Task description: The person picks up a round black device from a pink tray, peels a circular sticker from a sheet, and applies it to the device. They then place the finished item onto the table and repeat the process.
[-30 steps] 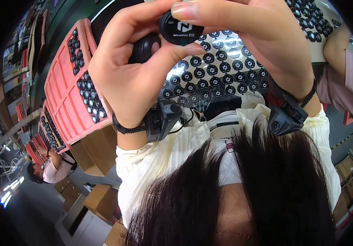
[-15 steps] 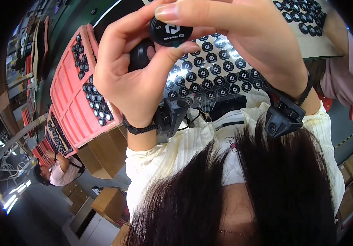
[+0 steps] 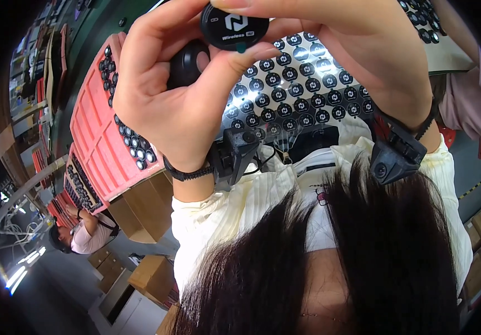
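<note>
The left hand clamps its thumb and fingers around the lower edge of a glossy black disc with a white printed mark, high in front of the chest. The right hand presses its thumb on the disc's upper edge, with fingers partly hidden behind; sharing the rim this way probably steadies the face. A small green tab sticks out at the bottom. A smooth black rounded piece sits inside the left palm, seemingly tucked there to free the fingertips. Below lies a pale sheet of black round labels, within easy reach; a pink compartmented tray at left keeps round pieces grouped.
</note>
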The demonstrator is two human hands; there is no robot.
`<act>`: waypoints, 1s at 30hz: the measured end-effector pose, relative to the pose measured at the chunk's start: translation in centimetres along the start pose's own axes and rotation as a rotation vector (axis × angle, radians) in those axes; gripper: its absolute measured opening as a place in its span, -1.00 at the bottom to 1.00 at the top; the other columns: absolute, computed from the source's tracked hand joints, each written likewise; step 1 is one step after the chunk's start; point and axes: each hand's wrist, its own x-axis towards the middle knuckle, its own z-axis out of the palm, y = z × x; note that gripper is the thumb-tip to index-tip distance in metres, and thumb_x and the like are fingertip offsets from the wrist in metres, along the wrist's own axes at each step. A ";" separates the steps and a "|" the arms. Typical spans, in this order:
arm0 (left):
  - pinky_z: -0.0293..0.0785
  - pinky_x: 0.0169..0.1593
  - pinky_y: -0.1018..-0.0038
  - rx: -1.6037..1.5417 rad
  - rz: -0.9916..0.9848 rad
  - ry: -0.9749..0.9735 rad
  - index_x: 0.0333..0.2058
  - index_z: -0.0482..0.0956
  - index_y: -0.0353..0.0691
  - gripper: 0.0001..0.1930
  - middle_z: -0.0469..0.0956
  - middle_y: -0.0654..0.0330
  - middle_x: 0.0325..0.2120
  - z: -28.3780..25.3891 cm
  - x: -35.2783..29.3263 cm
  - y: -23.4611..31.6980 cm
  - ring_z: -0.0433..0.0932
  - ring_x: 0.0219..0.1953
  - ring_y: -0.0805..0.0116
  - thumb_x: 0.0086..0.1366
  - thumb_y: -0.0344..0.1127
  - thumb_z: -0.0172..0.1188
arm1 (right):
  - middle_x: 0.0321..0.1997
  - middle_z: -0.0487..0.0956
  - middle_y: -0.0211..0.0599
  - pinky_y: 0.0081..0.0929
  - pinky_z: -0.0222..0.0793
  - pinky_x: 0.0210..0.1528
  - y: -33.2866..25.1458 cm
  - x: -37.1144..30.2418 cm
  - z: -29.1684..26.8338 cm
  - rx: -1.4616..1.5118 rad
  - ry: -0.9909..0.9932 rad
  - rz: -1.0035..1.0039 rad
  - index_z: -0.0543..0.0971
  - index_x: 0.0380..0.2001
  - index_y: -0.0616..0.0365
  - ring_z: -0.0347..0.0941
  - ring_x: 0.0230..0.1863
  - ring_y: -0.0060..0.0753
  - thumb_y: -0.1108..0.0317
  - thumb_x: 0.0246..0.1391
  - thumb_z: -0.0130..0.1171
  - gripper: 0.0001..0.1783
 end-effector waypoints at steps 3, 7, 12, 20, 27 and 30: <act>0.44 -0.26 0.57 -0.053 -0.072 0.042 -0.27 0.39 -0.51 -0.55 0.51 -0.02 -0.44 0.4 -0.2 0.1 0.53 -0.42 0.31 -0.27 -0.73 0.21 | -0.39 0.51 -0.14 -0.72 0.33 -0.42 0.1 -0.2 0.0 -0.019 0.009 -0.075 0.44 -0.54 0.41 0.39 -0.46 -0.61 0.41 -0.06 0.10 -0.79; 0.43 -0.23 0.55 -0.030 -0.070 0.061 -0.28 0.40 -0.50 -0.55 0.51 -0.02 -0.40 0.5 -0.4 -0.2 0.53 -0.38 0.32 -0.28 -0.73 0.22 | -0.39 0.50 -0.16 -0.71 0.34 -0.41 0.4 0.0 0.3 -0.013 0.039 0.096 0.43 -0.52 0.39 0.39 -0.44 -0.62 0.42 -0.06 0.10 -0.81; 0.41 -0.19 0.57 -0.099 -0.104 0.083 -0.28 0.42 -0.47 -0.58 0.51 0.04 -0.34 0.3 -0.5 -1.1 0.51 -0.32 0.33 -0.25 -0.69 0.24 | -0.39 0.49 -0.22 -0.69 0.35 -0.42 2.0 0.0 1.1 0.038 0.096 -0.017 0.42 -0.52 0.35 0.39 -0.44 -0.61 0.43 -0.07 0.11 -0.83; 0.38 -0.25 0.64 0.218 -0.091 -0.109 -0.25 0.47 -0.37 -0.59 0.52 0.17 -0.34 -4.4 -2.5 -0.7 0.48 -0.35 0.50 -0.20 -0.66 0.20 | -0.08 0.32 -0.24 -0.59 0.31 -0.20 4.5 1.7 2.2 -0.451 0.164 -0.312 0.28 -0.14 0.21 0.37 -0.22 -0.45 0.43 -0.15 0.17 -0.55; 0.38 -0.38 0.47 0.345 -0.464 -0.400 -0.23 0.47 -0.20 -0.68 0.51 0.10 -0.45 -13.1 -1.3 -10.9 0.47 -0.48 0.21 -0.04 -0.53 0.09 | 0.13 0.14 -0.09 -0.47 0.31 -0.12 8.8 2.3 -3.7 -0.797 0.306 -0.235 0.08 0.08 0.24 0.34 -0.09 -0.28 0.41 -0.16 0.18 -0.28; 0.39 -0.33 0.39 0.551 -0.377 -0.312 -0.26 0.48 -0.21 -0.77 0.51 0.05 -0.39 -17.6 -1.0 -18.3 0.50 -0.39 0.12 0.03 -0.42 0.06 | 0.04 0.24 -0.07 -0.52 0.32 -0.14 10.8 1.9 -6.3 -0.785 0.344 -0.125 0.13 0.05 0.25 0.36 -0.14 -0.35 0.43 -0.10 0.12 -0.38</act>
